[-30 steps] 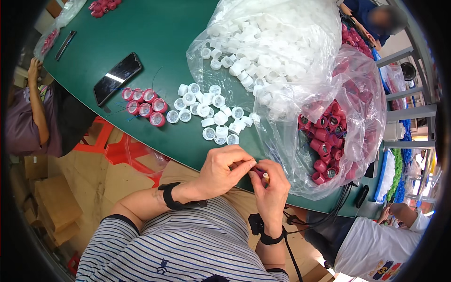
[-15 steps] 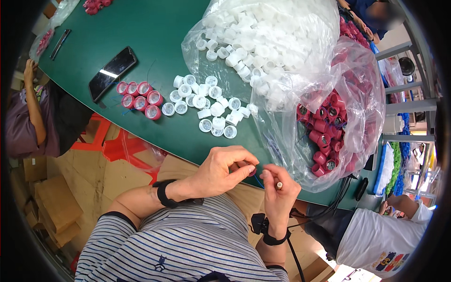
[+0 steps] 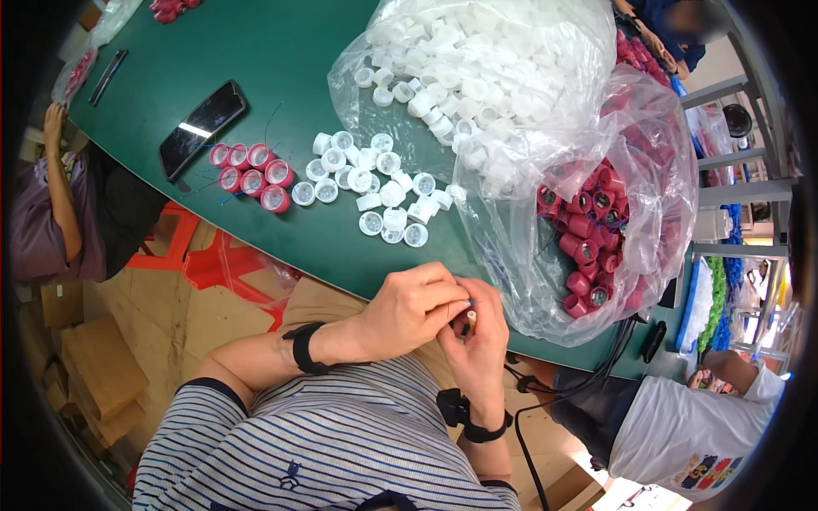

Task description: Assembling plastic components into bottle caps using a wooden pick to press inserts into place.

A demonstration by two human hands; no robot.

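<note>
Lower centre: left hand [image 3: 409, 308] and right hand [image 3: 479, 341] pressed together at the edge of the green table [image 3: 281, 60], fingertips pinching 1 small cylindrical piece [image 3: 469, 321], mostly hidden. Above: loose white plastic caps [image 3: 375, 183], round, smooth; glossy pink caps [image 3: 247, 175] w/ thin blue threads; flat black phone [image 3: 202, 128]. Right: crinkly clear bags [image 3: 545, 128], white and pink caps inside. Vs 0.5 s ago: hands closer together, piece tucked deeper btw fingers.
</note>
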